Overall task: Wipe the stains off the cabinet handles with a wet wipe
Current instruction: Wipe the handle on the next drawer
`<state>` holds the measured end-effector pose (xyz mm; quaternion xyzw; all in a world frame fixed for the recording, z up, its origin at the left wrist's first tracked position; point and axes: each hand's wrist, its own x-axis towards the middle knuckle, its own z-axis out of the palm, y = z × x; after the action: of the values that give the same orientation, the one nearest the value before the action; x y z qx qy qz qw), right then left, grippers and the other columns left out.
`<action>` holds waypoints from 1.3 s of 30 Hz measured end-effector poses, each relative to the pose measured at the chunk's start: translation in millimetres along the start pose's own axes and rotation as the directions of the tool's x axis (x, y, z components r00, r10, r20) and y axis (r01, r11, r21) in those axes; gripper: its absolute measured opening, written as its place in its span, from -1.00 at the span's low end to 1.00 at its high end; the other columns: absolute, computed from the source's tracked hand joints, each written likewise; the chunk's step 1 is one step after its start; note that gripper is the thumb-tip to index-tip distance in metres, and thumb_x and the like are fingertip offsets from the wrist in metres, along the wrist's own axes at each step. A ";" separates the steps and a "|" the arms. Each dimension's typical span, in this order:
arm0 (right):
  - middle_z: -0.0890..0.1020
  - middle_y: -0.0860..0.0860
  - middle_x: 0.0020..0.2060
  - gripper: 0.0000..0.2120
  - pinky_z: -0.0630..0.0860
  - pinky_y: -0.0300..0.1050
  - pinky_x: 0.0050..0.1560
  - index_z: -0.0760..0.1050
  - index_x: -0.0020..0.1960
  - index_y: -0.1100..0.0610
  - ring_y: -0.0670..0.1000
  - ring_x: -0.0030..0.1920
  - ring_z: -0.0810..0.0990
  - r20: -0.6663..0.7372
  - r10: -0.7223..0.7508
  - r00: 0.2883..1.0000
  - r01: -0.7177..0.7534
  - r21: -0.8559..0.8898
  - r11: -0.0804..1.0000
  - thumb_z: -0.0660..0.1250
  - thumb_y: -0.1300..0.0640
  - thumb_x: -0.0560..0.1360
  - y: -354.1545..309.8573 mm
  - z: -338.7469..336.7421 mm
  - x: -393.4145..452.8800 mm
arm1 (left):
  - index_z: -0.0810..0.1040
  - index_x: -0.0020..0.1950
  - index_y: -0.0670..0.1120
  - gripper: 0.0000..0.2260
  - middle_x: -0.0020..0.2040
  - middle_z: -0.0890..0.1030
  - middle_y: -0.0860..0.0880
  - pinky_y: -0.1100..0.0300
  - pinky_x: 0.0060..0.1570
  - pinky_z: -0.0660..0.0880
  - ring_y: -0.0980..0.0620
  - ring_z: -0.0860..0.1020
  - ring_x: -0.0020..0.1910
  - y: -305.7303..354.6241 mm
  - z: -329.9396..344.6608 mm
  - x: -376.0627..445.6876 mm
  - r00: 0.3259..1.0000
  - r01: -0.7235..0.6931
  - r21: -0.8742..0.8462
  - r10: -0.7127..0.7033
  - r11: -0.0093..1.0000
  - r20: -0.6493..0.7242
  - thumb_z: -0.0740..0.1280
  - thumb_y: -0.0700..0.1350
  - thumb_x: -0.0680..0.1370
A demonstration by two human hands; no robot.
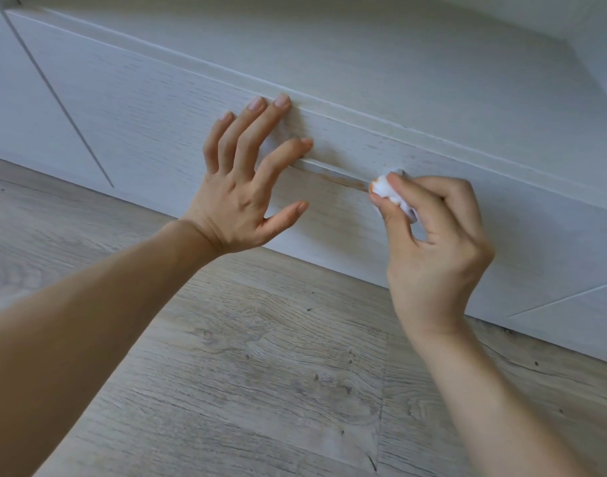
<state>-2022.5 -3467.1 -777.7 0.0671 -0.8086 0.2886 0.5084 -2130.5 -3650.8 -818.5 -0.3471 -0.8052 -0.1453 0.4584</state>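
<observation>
Rt hand (pixel 432 242) pinches wipe (pixel 386 189) on stained handle (pixel 333 173).

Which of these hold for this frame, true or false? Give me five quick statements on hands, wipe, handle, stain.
1. The right hand pinches a bunched wet wipe. True.
2. The wipe is spotless white. False: it shows orange-brown smudges at its tip.
3. The left hand rests with fingers spread on the drawer front. True.
4. The handle is fully clean. False: a brownish stain runs along it beside the wipe.
5. The left hand holds a second wipe. False: it holds nothing.
</observation>
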 end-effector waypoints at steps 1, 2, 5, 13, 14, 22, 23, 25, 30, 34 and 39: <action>0.59 0.13 -0.24 -0.89 0.39 -0.49 -0.06 0.64 -0.06 0.31 -0.10 -0.23 0.51 0.005 -0.002 1.000 0.002 -0.003 1.000 0.46 0.36 0.41 1.9 0.1 -0.3 | 0.26 0.38 -0.04 -0.51 0.43 0.19 -0.23 -0.09 0.39 0.04 -0.21 0.16 0.43 0.3 0.7 0.1 1.000 0.001 -0.003 -0.001 1.000 0.000 0.09 0.20 0.54; 0.58 0.09 -0.22 -0.88 0.41 -0.46 -0.07 0.64 -0.05 0.29 -0.09 -0.22 0.52 0.004 0.020 1.000 -0.020 0.003 1.000 0.46 0.34 0.42 4.6 -0.4 -0.9 | 0.26 0.38 -0.04 -0.51 0.43 0.19 -0.23 -0.10 0.39 0.04 -0.22 0.16 0.43 0.7 1.4 0.5 1.000 0.004 -0.008 -0.004 1.000 0.000 0.10 0.20 0.54; 0.53 -0.05 -0.13 -0.86 0.46 -0.38 -0.05 0.62 -0.01 0.27 -0.13 -0.16 0.53 0.000 0.168 0.986 -0.167 0.032 0.985 0.44 0.33 0.43 14.9 -7.3 -8.0 | 0.27 0.37 -0.05 -0.51 0.42 0.20 -0.23 -0.09 0.40 0.04 -0.22 0.17 0.43 1.8 0.9 0.5 1.000 0.006 -0.002 -0.006 1.000 -0.005 0.10 0.20 0.54; 0.53 0.00 -0.12 -0.86 0.42 -0.40 -0.04 0.62 0.00 0.27 -0.22 -0.14 0.49 0.008 0.034 0.999 -0.034 0.059 0.998 0.43 0.32 0.44 13.2 -6.8 -3.4 | 0.28 0.36 -0.06 -0.51 0.42 0.21 -0.25 -0.11 0.39 0.05 -0.22 0.17 0.42 3.1 1.4 0.6 1.000 0.009 -0.002 -0.009 1.000 -0.011 0.12 0.18 0.53; 0.53 0.00 -0.12 -0.87 0.42 -0.41 -0.04 0.62 -0.01 0.28 -0.19 -0.15 0.49 0.023 0.017 1.000 -0.018 0.047 0.999 0.44 0.33 0.44 13.4 -4.7 -2.0 | 0.28 0.35 -0.06 -0.51 0.42 0.21 -0.26 -0.11 0.39 0.05 -0.23 0.17 0.42 4.3 1.7 0.5 1.000 0.015 -0.006 -0.015 1.000 -0.011 0.13 0.18 0.53; 0.54 -0.13 -0.10 -0.80 0.47 -0.32 -0.02 0.58 0.04 0.17 -0.20 -0.08 0.55 0.021 0.146 0.989 -0.147 0.140 0.979 0.44 0.29 0.44 14.7 -9.0 -5.6 | 0.24 0.38 -0.03 -0.50 0.44 0.16 -0.20 -0.13 0.38 0.07 -0.20 0.16 0.44 1.0 -0.7 0.3 1.000 0.003 -0.011 -0.003 1.000 0.000 0.09 0.20 0.53; 0.54 -0.11 -0.11 -0.81 0.46 -0.33 -0.02 0.58 0.04 0.17 -0.22 -0.09 0.53 0.031 0.113 0.993 -0.117 0.132 0.984 0.44 0.29 0.44 12.9 -7.9 -4.6 | 0.23 0.39 -0.03 -0.50 0.44 0.15 -0.20 -0.12 0.38 0.07 -0.20 0.15 0.44 1.3 -0.5 0.2 1.000 0.006 -0.014 -0.006 1.000 0.002 0.10 0.20 0.53; 0.54 -0.07 -0.11 -0.82 0.44 -0.37 -0.02 0.61 0.03 0.21 -0.25 -0.10 0.52 0.048 0.104 0.993 -0.109 0.115 0.987 0.45 0.31 0.43 11.5 -5.0 -2.9 | 0.22 0.40 -0.03 -0.49 0.44 0.15 -0.20 -0.11 0.39 0.05 -0.21 0.15 0.43 1.7 -0.1 0.1 1.000 0.008 -0.013 -0.008 1.000 0.001 0.10 0.20 0.53; 0.53 -0.02 -0.13 -0.85 0.46 -0.33 -0.06 0.61 0.03 0.27 -0.20 -0.15 0.52 0.030 0.095 0.995 -0.097 0.096 0.991 0.42 0.29 0.46 5.0 -7.8 -3.9 | 0.15 0.45 -0.08 -0.42 0.44 0.16 -0.22 -0.12 0.40 0.05 -0.21 0.14 0.44 1.1 -0.8 -0.6 1.000 0.009 -0.016 -0.009 1.000 0.007 0.11 0.20 0.53; 0.56 0.14 -0.20 -0.89 0.54 -0.18 -0.14 0.64 -0.03 0.28 0.12 -0.20 0.59 0.080 -0.058 0.995 0.055 0.043 0.998 0.45 0.33 0.44 -1.6 -0.1 1.8 | 0.15 0.45 -0.14 -0.38 0.44 0.17 -0.21 -0.05 0.43 0.01 -0.19 0.13 0.45 -0.7 -2.7 -0.9 1.000 0.020 -0.030 -0.020 0.999 0.007 0.13 0.20 0.53; 0.46 0.03 -0.19 -0.86 0.51 -0.07 -0.21 0.65 -0.03 0.24 0.20 -0.23 0.55 0.071 -0.011 0.997 0.010 0.023 1.000 0.46 0.23 0.43 -1.0 0.3 6.7 | 0.18 0.45 -0.14 -0.39 0.44 0.19 -0.22 -0.06 0.43 0.02 -0.19 0.13 0.45 -0.2 -4.9 -0.9 0.999 0.021 -0.035 -0.020 0.999 0.024 0.13 0.20 0.52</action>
<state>-2025.5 -3466.8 -771.6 0.0875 -0.8224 0.2925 0.4799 -2127.2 -3654.1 -816.6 -0.3484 -0.8115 -0.1602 0.4409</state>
